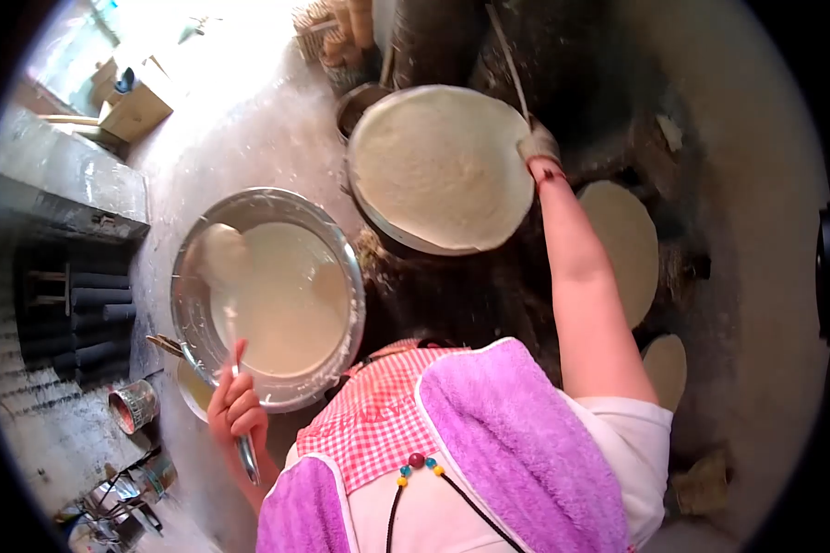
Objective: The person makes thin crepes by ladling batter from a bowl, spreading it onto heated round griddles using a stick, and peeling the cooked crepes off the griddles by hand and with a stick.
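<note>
My left hand (238,405) is closed round the handle of a metal ladle (232,323). The ladle's blurred bowl end lies over a wide steel basin (346,276) of pale, creamy batter (281,295). My right arm reaches out to the far right rim of a round pan, and my right hand (539,146) is closed there, with pale cloth or a glove over it. What its fingers grip is hidden; a thin stick (510,55) runs up from beside it. A large pale flatbread sheet (443,166) covers the round pan (415,241).
To the right of my arm lie a pale round sheet (621,244) and a smaller one (666,369). A small dark pot (355,106) stands behind the pan. At left are stacked dark cylinders (97,304), a small bucket (134,405) and a cardboard box (136,109).
</note>
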`<state>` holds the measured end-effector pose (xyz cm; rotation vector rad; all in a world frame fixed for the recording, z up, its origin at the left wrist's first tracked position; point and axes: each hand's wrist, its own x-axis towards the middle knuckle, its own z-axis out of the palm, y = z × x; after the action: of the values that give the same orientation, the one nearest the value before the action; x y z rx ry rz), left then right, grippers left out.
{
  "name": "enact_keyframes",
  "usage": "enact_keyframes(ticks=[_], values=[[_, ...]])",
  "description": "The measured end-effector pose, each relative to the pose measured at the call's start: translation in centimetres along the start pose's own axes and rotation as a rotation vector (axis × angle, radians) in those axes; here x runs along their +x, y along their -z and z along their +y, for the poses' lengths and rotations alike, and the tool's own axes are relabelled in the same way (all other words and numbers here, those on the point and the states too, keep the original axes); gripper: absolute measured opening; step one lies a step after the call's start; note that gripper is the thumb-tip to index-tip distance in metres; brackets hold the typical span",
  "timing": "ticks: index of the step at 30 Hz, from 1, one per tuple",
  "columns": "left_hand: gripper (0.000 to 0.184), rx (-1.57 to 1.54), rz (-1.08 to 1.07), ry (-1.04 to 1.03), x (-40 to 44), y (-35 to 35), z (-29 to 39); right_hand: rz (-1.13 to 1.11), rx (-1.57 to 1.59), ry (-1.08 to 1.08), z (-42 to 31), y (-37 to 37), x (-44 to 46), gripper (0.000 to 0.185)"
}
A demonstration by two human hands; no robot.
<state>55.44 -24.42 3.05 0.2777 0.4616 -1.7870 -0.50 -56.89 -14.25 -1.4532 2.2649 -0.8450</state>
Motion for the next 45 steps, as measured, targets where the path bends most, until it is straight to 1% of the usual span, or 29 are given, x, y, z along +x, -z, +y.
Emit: enact_keyframes(ticks=[4, 6, 7, 8, 9, 10, 11, 13, 14, 16, 18, 21, 22, 23, 24, 28, 30, 31, 32, 34, 35, 36, 37, 38, 39, 41, 42, 44, 45], values=[[0.041, -0.052, 0.059, 0.177, -0.8, 5.4, 6.6, 0.137, -0.079, 0.025, -8.7, 5.2, -4.7, 0.049], [0.036, 0.074, 0.083, 0.178, -2.3, 7.0, 9.4, 0.185, 0.058, 0.031, -11.9, 7.8, -7.1, 0.048], [0.034, 0.197, 0.144, 0.163, -3.1, 8.2, 10.5, 0.187, 0.143, -0.044, -13.1, 8.9, -9.1, 0.051], [0.032, 0.324, 0.174, 0.162, -3.7, 8.5, 11.4, 0.163, 0.364, -0.067, -15.0, 10.3, -11.3, 0.052], [0.032, 0.414, 0.188, 0.163, -4.1, 8.6, 12.3, 0.204, 0.383, -0.088, -14.2, 11.6, -11.2, 0.050], [0.032, 0.511, 0.207, 0.166, -4.5, 8.8, 13.4, 0.189, 0.470, -0.150, -18.9, 13.3, -15.5, 0.048], [0.032, 0.526, 0.202, 0.184, -4.6, 8.8, 14.6, 0.160, 0.477, -0.243, -18.2, 14.8, -15.8, 0.048], [0.033, 0.507, 0.175, 0.258, -4.5, 9.8, 17.0, 0.244, 0.717, -0.020, -22.2, 16.2, -22.1, 0.040], [0.033, 0.498, 0.148, 0.300, -4.2, 10.3, 18.0, 0.252, 0.722, -0.074, -19.1, 17.7, -21.8, 0.036], [0.033, 0.466, 0.134, 0.377, -3.8, 11.0, 19.1, 0.317, 0.713, -0.277, -17.8, 19.9, -25.5, 0.031], [0.032, 0.485, 0.152, 0.436, -3.5, 11.0, 19.3, 0.310, 0.743, -0.252, -14.2, 22.0, -29.6, 0.017], [0.031, 0.496, 0.106, 0.555, -2.8, 11.0, 18.6, 0.455, 0.721, -0.332, -6.8, 24.7, -36.9, 0.014], [0.033, 0.520, 0.108, 0.608, -2.6, 10.8, 18.0, 0.461, 0.801, -0.433, -6.0, 25.2, -40.5, 0.011], [0.035, 0.548, 0.113, 0.663, -2.5, 10.6, 17.2, 0.442, 0.717, -0.587, -10.2, 25.2, -45.5, 0.011], [0.035, 0.566, 0.121, 0.679, -2.4, 10.5, 16.4, 0.520, 0.740, -0.594, -7.9, 25.5, -48.6, 0.011], [0.031, 0.788, 0.098, 0.920, -2.1, 10.9, 11.5, 0.811, 0.772, -0.726, 0.4, 26.9, -66.6, 0.026], [0.027, 0.878, 0.112, 1.008, -3.4, 10.7, 8.0, 0.817, 0.699, -0.761, 10.5, 28.9, -80.0, 0.044], [0.018, 0.963, 0.104, 1.073, -4.1, 10.8, 6.1, 1.085, 0.734, -0.748, 1.0, 26.2, -83.2, 0.058], [0.019, 1.036, 0.113, 1.168, -4.3, 11.2, 4.0, 1.005, 0.818, -0.662, -6.3, 26.5, -86.8, 0.064], [0.032, 0.989, 0.051, 1.400, -4.6, 14.1, 0.5, 1.153, 0.622, -0.991, -6.7, 27.9, -97.6, 0.058], [0.037, 0.785, 0.190, 1.469, -5.9, 14.6, -1.1, 1.235, 0.560, -1.104, -8.3, 28.8, -101.3, 0.057], [0.039, 0.736, 0.274, 1.486, -8.7, 14.9, -3.4, 1.289, 0.509, -1.064, -6.4, 29.6, -109.2, 0.059], [0.041, 0.689, 0.370, 1.519, -11.0, 15.4, -5.5, 1.350, 0.420, -1.144, -5.6, 30.9, -115.6, 0.053], [0.041, 0.636, 0.464, 1.545, -13.7, 15.7, -7.5, 1.267, 0.455, -1.280, -5.0, 32.8, -123.6, 0.046], [0.042, 0.663, 0.477, 1.606, -15.5, 17.1, -9.7, 1.399, 0.604, -1.342, -7.0, 34.3, -126.6, 0.027], [0.042, 0.734, 0.535, 1.691, -19.4, 18.6, -13.3, 1.462, 0.375, -1.347, -15.3, 38.4, -129.6, 0.034], [0.043, 0.639, 0.695, 1.739, -15.3, 12.7, -9.7, 1.488, 0.257, -1.355, -19.7, 40.1, -130.0, 0.037], [0.044, 0.591, 0.701, 1.874, -18.9, 14.0, -14.3, 1.256, -0.346, -1.280, -20.9, 44.4, -134.7, 0.047], [0.046, 0.557, 0.699, 1.930, -18.2, 13.7, -15.1, 1.169, -0.571, -1.286, -22.0, 45.2, -134.6, 0.046]])
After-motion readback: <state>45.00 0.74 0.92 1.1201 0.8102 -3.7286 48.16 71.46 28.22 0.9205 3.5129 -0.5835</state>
